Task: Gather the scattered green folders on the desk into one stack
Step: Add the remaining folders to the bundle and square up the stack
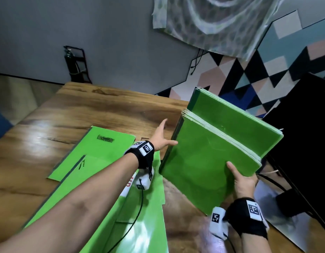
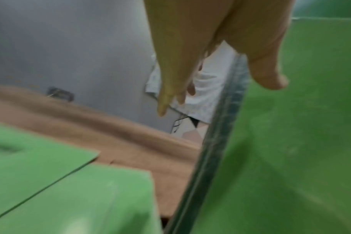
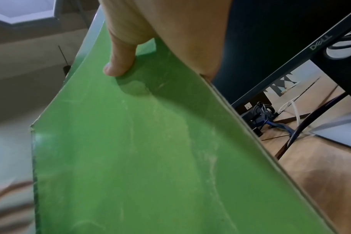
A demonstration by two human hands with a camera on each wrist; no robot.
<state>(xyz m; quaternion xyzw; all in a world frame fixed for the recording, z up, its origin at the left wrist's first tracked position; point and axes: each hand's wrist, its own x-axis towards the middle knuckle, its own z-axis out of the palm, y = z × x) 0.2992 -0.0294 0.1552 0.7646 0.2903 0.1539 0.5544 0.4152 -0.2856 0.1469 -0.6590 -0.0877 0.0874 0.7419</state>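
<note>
A thick bundle of green folders (image 1: 212, 157) is lifted off the desk at the right, tilted, with a second bundle (image 1: 236, 117) behind it. My right hand (image 1: 240, 179) grips the near bundle's lower right edge, thumb (image 3: 118, 63) on the green cover (image 3: 140, 158). My left hand (image 1: 162, 137) reaches toward the bundle's left spine (image 2: 216, 142) with fingers (image 2: 170, 88) straight; its thumb lies by that edge. Several loose green folders (image 1: 96, 157) lie flat on the wooden desk under my left forearm, also seen in the left wrist view as green sheets (image 2: 70, 197).
The wooden desk (image 1: 75, 114) stretches to the back left. A black Dell monitor (image 1: 304, 143) stands at the right with cables (image 3: 270, 114) behind it. A grey wall and a patterned panel (image 1: 267, 70) lie beyond the desk.
</note>
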